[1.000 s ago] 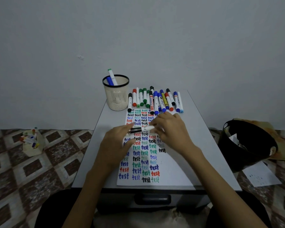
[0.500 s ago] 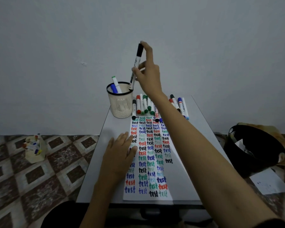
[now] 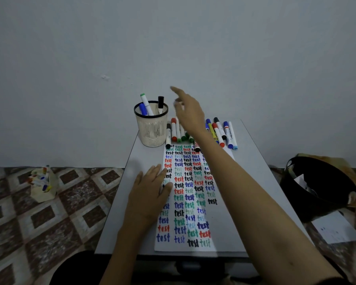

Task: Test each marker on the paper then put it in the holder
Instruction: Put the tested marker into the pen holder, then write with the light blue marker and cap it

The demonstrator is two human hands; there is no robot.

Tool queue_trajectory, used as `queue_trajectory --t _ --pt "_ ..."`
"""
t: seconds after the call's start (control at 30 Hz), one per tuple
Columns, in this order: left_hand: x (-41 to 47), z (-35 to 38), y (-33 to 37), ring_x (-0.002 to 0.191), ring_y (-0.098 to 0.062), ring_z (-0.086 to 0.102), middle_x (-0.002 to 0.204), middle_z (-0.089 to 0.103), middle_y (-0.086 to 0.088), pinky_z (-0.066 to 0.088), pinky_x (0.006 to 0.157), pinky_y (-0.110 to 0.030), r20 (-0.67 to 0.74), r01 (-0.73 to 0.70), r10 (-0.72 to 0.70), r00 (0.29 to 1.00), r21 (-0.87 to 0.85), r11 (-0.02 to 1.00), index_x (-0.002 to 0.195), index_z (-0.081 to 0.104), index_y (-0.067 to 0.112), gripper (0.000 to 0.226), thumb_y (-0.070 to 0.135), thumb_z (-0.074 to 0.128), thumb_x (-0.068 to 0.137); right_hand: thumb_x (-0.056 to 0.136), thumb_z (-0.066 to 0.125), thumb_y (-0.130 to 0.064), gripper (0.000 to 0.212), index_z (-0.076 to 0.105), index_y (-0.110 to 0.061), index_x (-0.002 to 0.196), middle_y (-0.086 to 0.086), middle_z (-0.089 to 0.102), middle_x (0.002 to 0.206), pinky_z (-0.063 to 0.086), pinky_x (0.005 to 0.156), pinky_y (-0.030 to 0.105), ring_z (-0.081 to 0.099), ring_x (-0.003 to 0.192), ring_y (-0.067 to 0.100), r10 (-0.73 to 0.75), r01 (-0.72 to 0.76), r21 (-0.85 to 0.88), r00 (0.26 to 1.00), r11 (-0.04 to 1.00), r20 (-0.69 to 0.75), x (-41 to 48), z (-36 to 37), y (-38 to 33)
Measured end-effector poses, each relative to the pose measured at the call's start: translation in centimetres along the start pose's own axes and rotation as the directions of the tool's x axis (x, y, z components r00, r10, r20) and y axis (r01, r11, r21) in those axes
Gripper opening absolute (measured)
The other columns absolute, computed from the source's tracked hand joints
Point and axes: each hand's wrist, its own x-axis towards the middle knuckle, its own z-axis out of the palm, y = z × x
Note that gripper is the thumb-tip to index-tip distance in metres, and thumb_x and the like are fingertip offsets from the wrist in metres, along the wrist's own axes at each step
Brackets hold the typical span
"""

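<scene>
Head-height view down onto a small grey desk point(image 3: 249, 165) set against a plain wall. At centre frame, a cream mesh holder point(image 3: 151, 130) with three markers standing in it: green-capped marker point(image 3: 146, 102), blue marker point(image 3: 142, 109) and black-capped marker point(image 3: 160, 102).

Just right of the holder and raised above the desk, the right grip point(image 3: 188, 112): fingers spread and loose, motion-blurred, nothing in it. Lower and left of centre, the left grip point(image 3: 150, 192): flat on the left edge of the paper point(image 3: 222, 223), fingers straight, nothing held.

Paper crowded with rows of the word "test" in black, red, blue and green. Along its far edge, a row of capped markers point(image 3: 218, 132) lying side by side, a dozen or so, some hidden behind the right wrist.

By the look of it, early in the job: three stowed, the large remainder yet to be tried and dropped in. Far more marks on the sheet than markers in the holder, so no sure count of those tested.

At left on the tiled floor, a pouch of pens point(image 3: 42, 186). At right, a black bin point(image 3: 317, 188).
</scene>
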Motion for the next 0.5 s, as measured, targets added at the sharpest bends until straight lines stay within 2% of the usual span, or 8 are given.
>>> queue_trajectory --t 0.1,0.17,0.23,0.3,0.4,0.5 --pt "0.1 -0.1 0.0 0.141 -0.006 0.014 0.154 0.023 0.004 0.002 0.117 -0.031 0.008 -0.004 0.004 1.000 -0.006 1.000 0.145 0.028 0.023 0.083 0.064 0.003 0.078 0.089 0.047 0.001 0.051 0.050 -0.019 0.135 0.010 0.062 0.118 0.053 0.076 0.036 0.059 0.100 0.023 0.267 -0.282 -0.105 0.953 0.954 -0.140 -1.4 -1.8 3.9" --pt "0.1 0.0 -0.1 0.141 -0.006 0.016 0.153 0.024 0.004 0.003 0.117 -0.032 0.004 -0.010 0.010 1.000 -0.006 1.000 0.145 0.029 0.022 0.083 0.063 0.003 0.078 0.088 0.052 -0.005 0.042 0.054 -0.013 0.129 0.012 0.060 0.122 0.050 0.088 0.041 0.055 0.110 0.028 0.435 -0.476 -0.263 0.878 0.839 -0.201 -2.8 -3.4 7.2" --pt "0.1 0.1 -0.1 0.141 -0.007 0.018 0.153 0.026 0.003 0.005 0.117 -0.034 -0.006 -0.015 0.015 1.000 -0.002 1.000 0.144 0.030 0.022 0.082 0.063 0.005 0.078 0.092 0.052 -0.013 0.034 0.056 -0.010 0.125 0.015 0.058 0.122 0.046 0.092 0.043 0.051 0.114 0.032 0.549 -0.575 -0.396 0.814 0.716 -0.190 -4.6 -5.0 10.0" --pt "0.1 0.1 -0.1 0.141 -0.007 0.018 0.153 0.026 0.003 0.006 0.118 -0.034 -0.008 -0.013 0.013 1.000 0.003 1.000 0.144 0.031 0.021 0.081 0.062 0.005 0.079 0.095 0.050 -0.017 0.029 0.059 -0.011 0.122 0.017 0.058 0.118 0.048 0.091 0.043 0.052 0.111 0.032 0.599 -0.596 -0.426 0.788 0.681 -0.146 -6.1 -6.1 11.8" --pt "0.1 0.1 -0.1 0.141 -0.008 0.020 0.152 0.027 0.003 0.007 0.117 -0.034 -0.015 -0.010 0.010 1.000 0.001 1.000 0.144 0.032 0.021 0.074 0.060 0.013 0.084 0.096 0.050 -0.014 0.025 0.065 -0.010 0.116 0.017 0.063 0.110 0.052 0.081 0.037 0.056 0.100 0.030 0.528 -0.530 -0.409 0.839 0.743 -0.127 -7.0 -6.6 13.3" --pt "0.1 0.0 0.0 0.140 -0.009 0.021 0.152 0.028 0.002 0.008 0.118 -0.034 -0.025 -0.011 0.011 1.000 0.000 1.000 0.144 0.033 0.020 0.060 0.051 0.025 0.092 0.093 0.055 -0.009 0.022 0.069 -0.009 0.110 0.014 0.066 0.105 0.046 0.068 0.029 0.058 0.085 0.023 0.523 -0.546 -0.315 0.837 0.776 -0.162 -7.2 -6.8 13.5"
